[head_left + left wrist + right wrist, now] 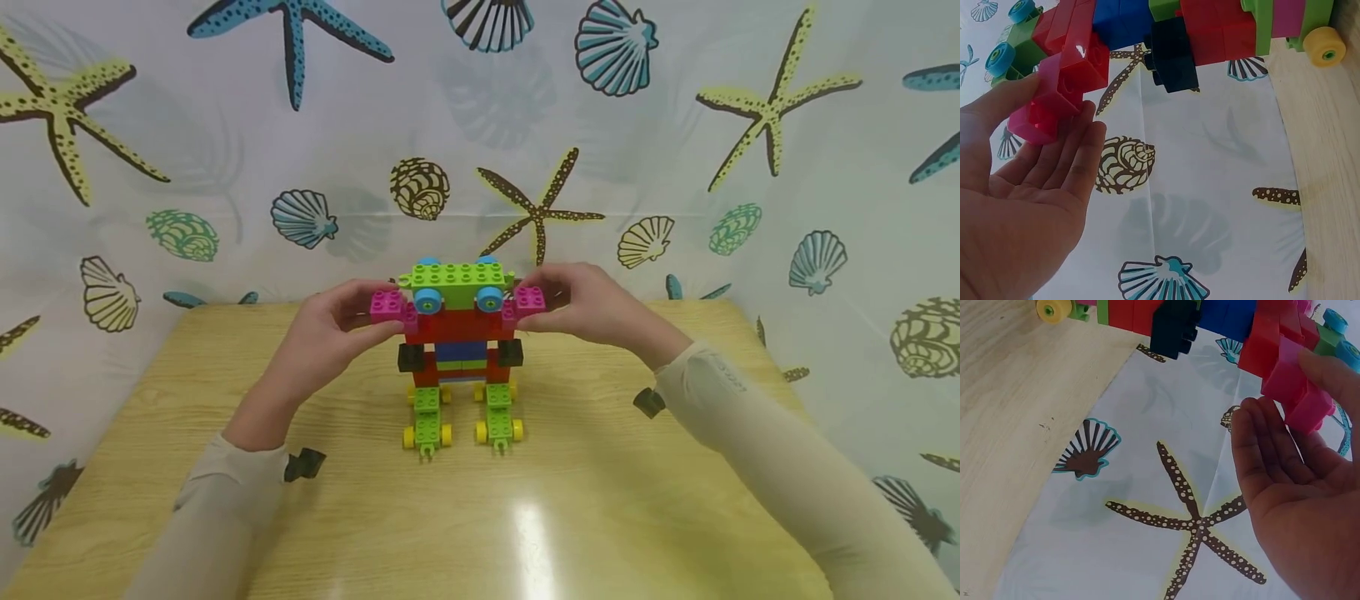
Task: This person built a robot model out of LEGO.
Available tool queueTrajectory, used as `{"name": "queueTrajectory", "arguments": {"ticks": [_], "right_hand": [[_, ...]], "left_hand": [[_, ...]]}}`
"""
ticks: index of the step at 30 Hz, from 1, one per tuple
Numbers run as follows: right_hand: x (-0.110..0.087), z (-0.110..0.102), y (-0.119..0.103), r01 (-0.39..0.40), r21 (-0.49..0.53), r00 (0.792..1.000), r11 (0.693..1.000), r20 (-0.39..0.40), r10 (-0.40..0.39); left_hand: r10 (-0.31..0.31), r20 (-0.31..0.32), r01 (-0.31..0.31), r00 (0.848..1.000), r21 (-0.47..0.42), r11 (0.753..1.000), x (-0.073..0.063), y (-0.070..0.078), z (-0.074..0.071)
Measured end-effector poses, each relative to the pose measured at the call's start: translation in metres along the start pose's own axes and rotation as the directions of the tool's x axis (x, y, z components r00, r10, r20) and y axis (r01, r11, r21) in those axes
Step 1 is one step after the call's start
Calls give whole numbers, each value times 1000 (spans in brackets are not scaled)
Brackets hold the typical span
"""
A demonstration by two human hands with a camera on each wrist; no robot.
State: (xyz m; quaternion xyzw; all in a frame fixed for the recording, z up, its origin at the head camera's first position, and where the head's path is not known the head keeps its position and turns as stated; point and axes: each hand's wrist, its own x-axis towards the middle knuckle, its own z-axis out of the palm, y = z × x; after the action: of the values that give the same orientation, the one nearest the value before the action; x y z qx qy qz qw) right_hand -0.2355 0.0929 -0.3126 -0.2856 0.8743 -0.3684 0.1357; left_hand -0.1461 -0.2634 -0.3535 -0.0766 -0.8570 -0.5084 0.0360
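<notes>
A toy brick figure [461, 325] stands upright on the table between both hands. Its top is a lime green wheeled base [457, 275] with blue wheels; red, blue and green bricks make up the body. Black bricks [410, 357] stick out at the sides, and green bases with yellow wheels [427, 417] form the feet. My left hand [326, 321] pinches the pink bricks [1054, 94] on the figure's left side in the head view, thumb on one face and fingers beneath. On the opposite side, my right hand [581, 304] grips matching pink bricks [1294, 381] the same way.
The wooden table [600, 500] carries a bright glare streak near its front. Behind it hangs a white cloth [345, 150] printed with starfish and shells. Small black pieces [303, 465] show beside each sleeve.
</notes>
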Motion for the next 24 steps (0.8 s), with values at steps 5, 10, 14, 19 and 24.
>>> {"name": "queueTrajectory", "arguments": {"ticks": [5,10,14,19,24], "right_hand": [[0,-2,10,14,9,999,1000,-35,-14],[3,-10,21,-5,11,997,1000,-82,5],[10,-19,30,-28,26,992,999,-120,31],[25,-27,40,-48,77,987,996,-152,59],[43,-33,48,-62,133,981,989,-176,85]], "left_hand": [[25,14,-25,1000,-9,1000,11,-1,6],[53,35,-52,998,-20,998,30,2,14],[39,45,-38,998,-15,999,51,6,20],[29,47,-28,998,-18,999,81,3,23],[33,41,-31,999,-53,998,108,-3,24]]}}
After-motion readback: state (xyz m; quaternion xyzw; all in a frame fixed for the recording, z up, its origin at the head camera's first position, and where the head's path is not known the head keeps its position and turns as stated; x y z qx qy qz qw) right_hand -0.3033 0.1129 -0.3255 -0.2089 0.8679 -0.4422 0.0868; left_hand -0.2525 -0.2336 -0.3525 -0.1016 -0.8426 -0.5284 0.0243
